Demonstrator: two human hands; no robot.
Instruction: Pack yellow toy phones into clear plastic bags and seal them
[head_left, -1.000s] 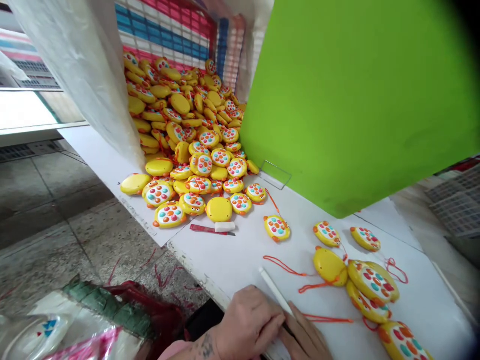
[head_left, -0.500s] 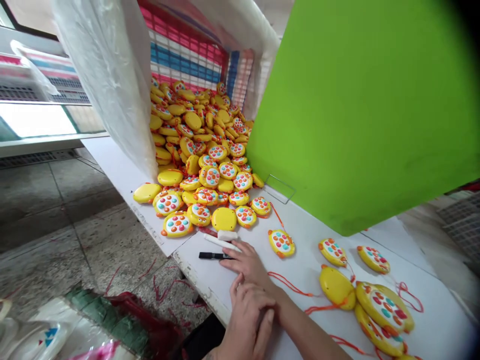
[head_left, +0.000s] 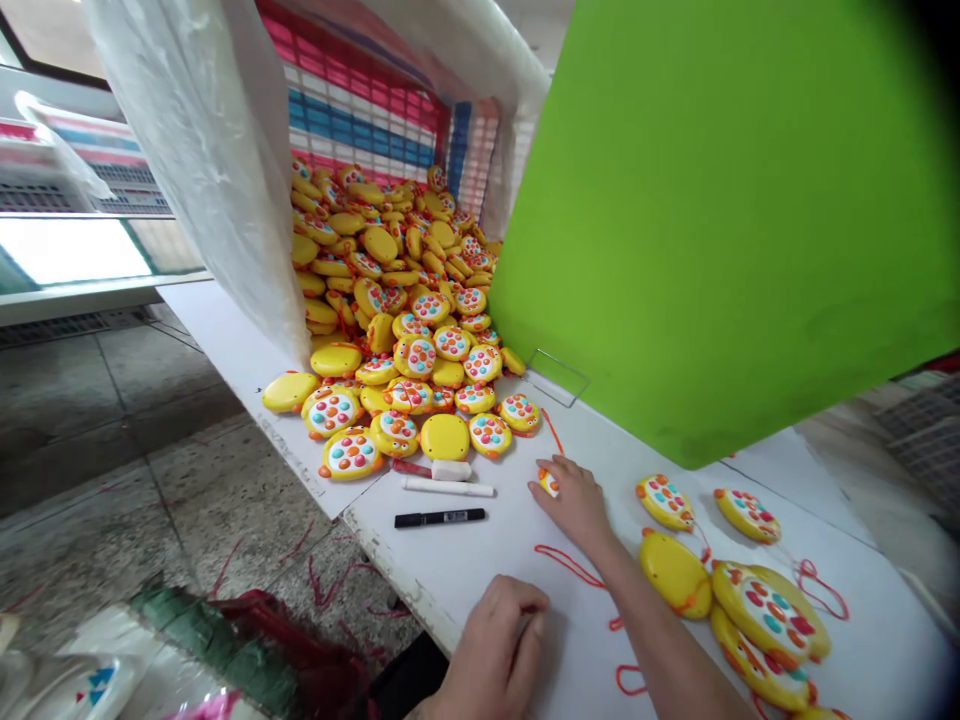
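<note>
My right hand [head_left: 576, 503] is closed over a yellow button toy [head_left: 550, 484] on the white table. Fingers hide most of that toy; a bit of its white, dotted face shows. Nearer the front edge, my left hand [head_left: 499, 640] rests on the table with its fingers curled in, and I see nothing in it. Between the hands and the heap lie a black marker [head_left: 439, 518], a white pen [head_left: 448, 487], a white eraser-like block [head_left: 451, 470] and a red pen [head_left: 409, 467], partly covered by the block. A red cord loop [head_left: 568, 563] lies by my right forearm.
A large heap of the same yellow toys [head_left: 382, 245] spills from a plastic-lined striped bag [head_left: 360, 95]. Several more toys [head_left: 675, 573] with cords lie at the right. A big green panel [head_left: 705, 230] leans over the table's back. Left of the table edge is the floor [head_left: 202, 470].
My right hand has moved right and away from the pens, onto the single yellow toy. My left hand no longer touches the right arm; its fingers have curled.
</note>
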